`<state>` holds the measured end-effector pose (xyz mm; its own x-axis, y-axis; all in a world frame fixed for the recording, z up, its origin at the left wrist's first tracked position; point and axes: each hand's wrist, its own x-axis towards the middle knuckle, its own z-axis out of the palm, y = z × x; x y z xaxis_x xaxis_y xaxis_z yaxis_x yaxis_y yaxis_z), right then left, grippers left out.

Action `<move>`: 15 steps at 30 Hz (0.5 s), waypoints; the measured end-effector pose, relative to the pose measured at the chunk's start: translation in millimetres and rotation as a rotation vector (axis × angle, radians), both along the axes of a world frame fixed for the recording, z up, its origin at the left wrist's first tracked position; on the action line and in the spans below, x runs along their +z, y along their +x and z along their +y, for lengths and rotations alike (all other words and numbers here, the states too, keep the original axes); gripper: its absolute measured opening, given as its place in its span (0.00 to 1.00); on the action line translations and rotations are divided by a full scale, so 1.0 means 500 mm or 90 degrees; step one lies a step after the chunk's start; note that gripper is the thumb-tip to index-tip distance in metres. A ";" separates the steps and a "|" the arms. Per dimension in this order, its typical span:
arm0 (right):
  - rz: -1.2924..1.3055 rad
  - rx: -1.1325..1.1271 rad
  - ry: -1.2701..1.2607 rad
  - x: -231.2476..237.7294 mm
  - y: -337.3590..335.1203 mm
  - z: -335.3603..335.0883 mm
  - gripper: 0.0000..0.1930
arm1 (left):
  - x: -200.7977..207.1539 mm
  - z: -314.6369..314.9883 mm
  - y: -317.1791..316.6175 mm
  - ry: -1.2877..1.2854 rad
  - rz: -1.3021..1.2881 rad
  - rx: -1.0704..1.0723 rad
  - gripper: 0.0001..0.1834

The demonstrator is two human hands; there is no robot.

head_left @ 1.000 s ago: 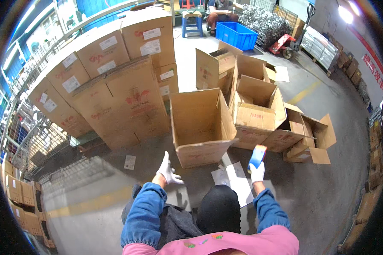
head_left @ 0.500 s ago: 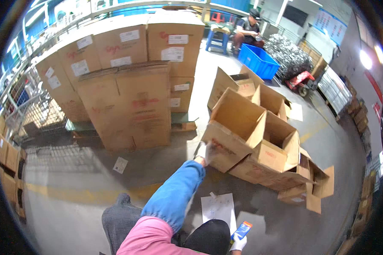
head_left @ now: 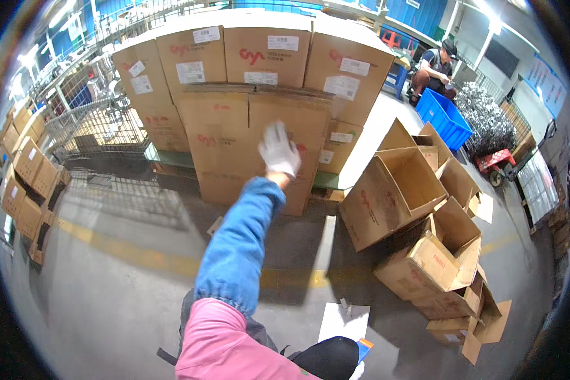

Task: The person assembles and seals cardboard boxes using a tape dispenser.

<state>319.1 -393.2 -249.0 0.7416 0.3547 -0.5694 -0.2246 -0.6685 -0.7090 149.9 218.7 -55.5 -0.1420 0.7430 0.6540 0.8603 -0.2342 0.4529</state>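
Note:
My left hand [head_left: 278, 151], in a white glove, reaches forward with its fingers stretched out and nothing in it. It is in front of a stack of flattened cardboard cartons [head_left: 225, 155] standing on edge. Whether it touches them I cannot tell. At the lower edge my right hand [head_left: 359, 370], also white-gloved and mostly hidden behind my dark knee, holds a flat blue and orange packet [head_left: 363, 348]. Just beyond that knee, a white sheet of paper [head_left: 342, 320] lies on the floor with a small pale piece on it.
Closed cartons [head_left: 269, 54] stand stacked behind the flattened ones. Opened cartons [head_left: 377, 202] lie in a heap at right. Farther back are a blue crate [head_left: 443, 120], a seated person [head_left: 434, 73] and a red pallet jack [head_left: 495, 161]. A wire cage [head_left: 95, 130] stands at left.
My left hand has moved from the opened cartons leftward to the flattened ones. The view has swung left. My right hand with the packet has sunk toward the lower edge, more hidden.

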 end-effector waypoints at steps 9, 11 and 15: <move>0.122 -0.060 0.250 0.098 0.171 0.069 0.20 | 0.154 0.141 -0.230 -0.095 0.333 0.010 0.31; 0.158 -0.070 0.307 0.099 0.094 0.088 0.21 | 0.134 0.148 -0.252 -0.045 0.355 -0.001 0.27; 0.218 -0.088 0.428 0.098 0.004 0.101 0.22 | 0.058 0.101 -0.292 -0.172 0.464 -0.155 0.17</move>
